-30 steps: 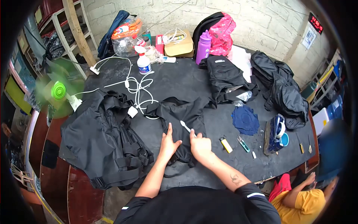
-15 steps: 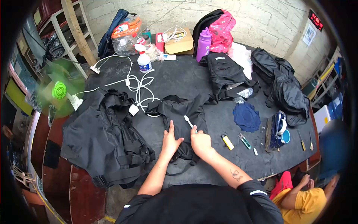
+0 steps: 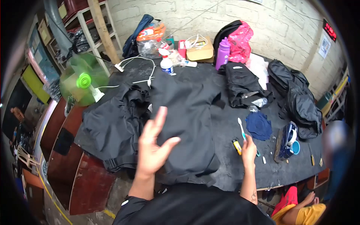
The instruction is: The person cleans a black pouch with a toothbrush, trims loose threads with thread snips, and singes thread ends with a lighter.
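Note:
A black fabric bag (image 3: 187,131) lies spread in the middle of the table, its outline slightly blurred. My left hand (image 3: 152,152) is over the bag's left edge, thumb and fingers spread, holding nothing; whether it touches the fabric I cannot tell. At the right, my right hand (image 3: 248,152) has its fingers closed around a white and blue toothbrush (image 3: 242,127), whose head points up and away from me. Close to that hand are a yellow lighter (image 3: 237,147) and green thread snips (image 3: 258,153), the latter partly hidden. Another black bag (image 3: 112,122) with straps sits to the left.
Dark blue cloth (image 3: 258,125) and a blue container (image 3: 285,142) lie to the right. At the back stand a spray bottle (image 3: 166,64), a purple bottle (image 3: 222,54) and more bags. A green fan (image 3: 84,80) is at left. Someone in yellow (image 3: 309,214) sits at lower right.
My right hand has moved right, off the bag, with the toothbrush. The middle bag now lies larger and flatter, covering most of the white cable. My left hand has shifted left. The view has turned.

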### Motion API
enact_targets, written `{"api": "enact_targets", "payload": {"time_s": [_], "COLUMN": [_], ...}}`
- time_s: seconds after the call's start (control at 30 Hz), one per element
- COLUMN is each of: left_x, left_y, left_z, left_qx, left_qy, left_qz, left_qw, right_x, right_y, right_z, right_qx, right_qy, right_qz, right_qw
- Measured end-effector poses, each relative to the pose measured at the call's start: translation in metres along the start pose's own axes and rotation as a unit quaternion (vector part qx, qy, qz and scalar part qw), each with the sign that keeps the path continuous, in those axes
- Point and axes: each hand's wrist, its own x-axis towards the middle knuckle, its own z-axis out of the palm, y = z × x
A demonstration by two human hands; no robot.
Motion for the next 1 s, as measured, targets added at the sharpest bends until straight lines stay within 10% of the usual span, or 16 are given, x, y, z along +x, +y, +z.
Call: {"api": "enact_targets", "payload": {"time_s": [0.13,0.3,0.4,0.47,0.53,0.63,1.0], "left_x": [-0.012,-0.035,-0.046,-0.044,-0.047,-0.023,0.031], "left_y": [0.011,-0.021,-0.059,-0.066,-0.060,-0.009,-0.109], "left_z": [-0.090,-0.176,-0.185,-0.170,-0.165,-0.145,-0.126], "left_qx": [-0.004,-0.004,0.062,0.298,0.397,0.397,0.429], "left_qy": [0.175,0.182,0.114,0.124,0.154,0.099,-0.162], "left_qz": [0.104,-0.008,-0.162,-0.342,-0.200,-0.089,-0.309], "left_qw": [0.979,0.983,0.978,0.882,0.882,0.908,0.833], "right_x": [-0.007,-0.006,-0.006,-0.007,-0.008,-0.012,0.016], "right_y": [0.006,0.014,0.023,0.020,0.029,0.035,0.008], "right_z": [-0.002,0.001,0.006,0.006,0.013,0.015,0.008], "right_qx": [0.006,-0.002,-0.055,-0.063,-0.080,-0.112,-0.140], "right_qy": [-0.027,-0.037,-0.022,-0.033,-0.011,0.004,-0.008], "right_qz": [0.026,0.030,0.006,0.033,0.022,-0.012,0.023], "right_qw": [0.999,0.999,0.998,0.997,0.996,0.994,0.990]}}
